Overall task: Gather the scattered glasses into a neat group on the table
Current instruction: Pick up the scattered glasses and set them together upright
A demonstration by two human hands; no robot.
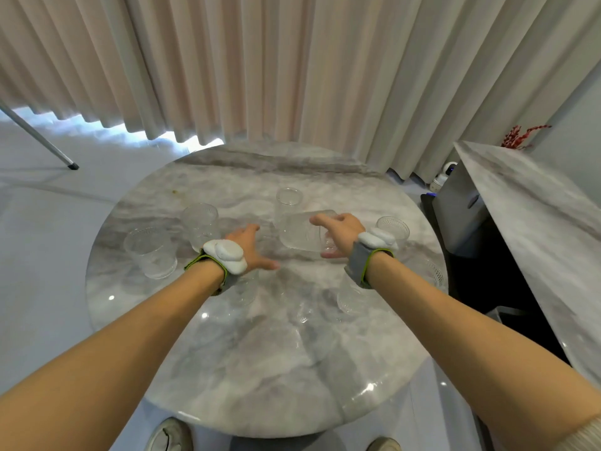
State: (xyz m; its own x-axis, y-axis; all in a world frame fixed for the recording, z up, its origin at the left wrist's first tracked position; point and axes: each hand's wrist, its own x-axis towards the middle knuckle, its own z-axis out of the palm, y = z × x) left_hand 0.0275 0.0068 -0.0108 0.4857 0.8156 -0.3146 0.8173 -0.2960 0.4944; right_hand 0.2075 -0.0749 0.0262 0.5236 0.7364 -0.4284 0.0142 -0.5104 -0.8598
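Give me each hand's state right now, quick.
Left hand: open, fingers spread, holding nothing.
Right hand: fingers closed on a tilted clear glass.

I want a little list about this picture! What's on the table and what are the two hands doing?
table: round marble table
glasses: several clear ones, scattered, all upright except one
held glass: tipped glass, on its side, by the tall glass
right hand: right hand gripping the tipped glass
left hand: left hand open, empty, above the tabletop
far-left glass: wide glass near the edge
behind: beige curtain
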